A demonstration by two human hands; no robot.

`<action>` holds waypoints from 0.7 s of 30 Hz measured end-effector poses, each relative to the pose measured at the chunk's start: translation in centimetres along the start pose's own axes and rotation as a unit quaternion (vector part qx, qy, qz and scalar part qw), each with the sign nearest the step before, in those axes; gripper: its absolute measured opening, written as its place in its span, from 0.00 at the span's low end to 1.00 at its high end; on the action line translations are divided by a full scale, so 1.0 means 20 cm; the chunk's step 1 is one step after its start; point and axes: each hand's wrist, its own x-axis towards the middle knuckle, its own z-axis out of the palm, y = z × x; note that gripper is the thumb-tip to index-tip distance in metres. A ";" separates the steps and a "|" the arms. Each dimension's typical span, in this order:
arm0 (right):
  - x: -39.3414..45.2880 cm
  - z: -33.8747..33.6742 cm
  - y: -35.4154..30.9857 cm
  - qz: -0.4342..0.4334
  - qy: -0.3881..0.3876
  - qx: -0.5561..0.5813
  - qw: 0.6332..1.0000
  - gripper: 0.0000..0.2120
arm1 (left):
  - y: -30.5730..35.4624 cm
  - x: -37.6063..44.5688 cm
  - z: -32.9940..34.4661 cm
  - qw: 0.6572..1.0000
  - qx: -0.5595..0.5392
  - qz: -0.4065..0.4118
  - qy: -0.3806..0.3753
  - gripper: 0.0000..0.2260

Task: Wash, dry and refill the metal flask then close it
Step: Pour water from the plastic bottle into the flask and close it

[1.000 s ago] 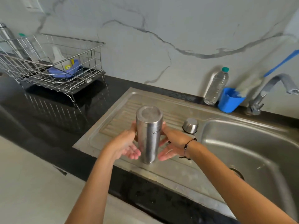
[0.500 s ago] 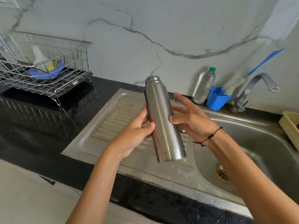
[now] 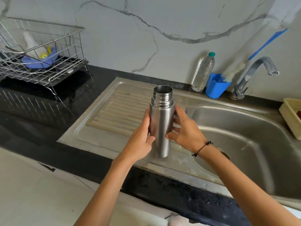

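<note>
While the metal flask point(image 3: 160, 124) stood upright and uncapped above the draining board point(image 3: 114, 115), both hands held it. At nine o'clock the left hand point(image 3: 140, 141) curled round its side, thumb in front. At three o'clock the right hand point(image 3: 186, 131) clasped it with fingers spread. A sink basin point(image 3: 244, 136) lay further toward three o'clock.

a wire dish rack point(image 3: 48, 51) stands on the black surface point(image 3: 40, 124) at left, holding a blue item. a clear plastic bottle point(image 3: 203, 72) stands just beside a blue cup point(image 3: 215, 88) near the tap point(image 3: 254, 74). a cream basket point(image 3: 291, 116) sits at right.
</note>
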 end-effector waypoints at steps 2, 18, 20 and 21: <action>-0.03 0.01 0.03 -0.004 0.007 0.004 1.000 0.40 | 0.00 -0.01 0.02 1.000 0.005 0.005 0.002 0.43; -0.11 0.03 0.15 -0.012 0.008 0.001 1.000 0.40 | 0.01 -0.06 0.11 0.999 0.044 -0.014 0.012 0.40; -0.11 0.03 0.15 -0.020 0.004 -0.001 1.000 0.40 | 0.01 -0.07 0.11 0.999 0.039 -0.020 0.012 0.39; -0.11 0.03 0.15 -0.027 0.003 -0.002 1.000 0.40 | 0.01 -0.07 0.11 0.999 0.037 -0.026 0.011 0.39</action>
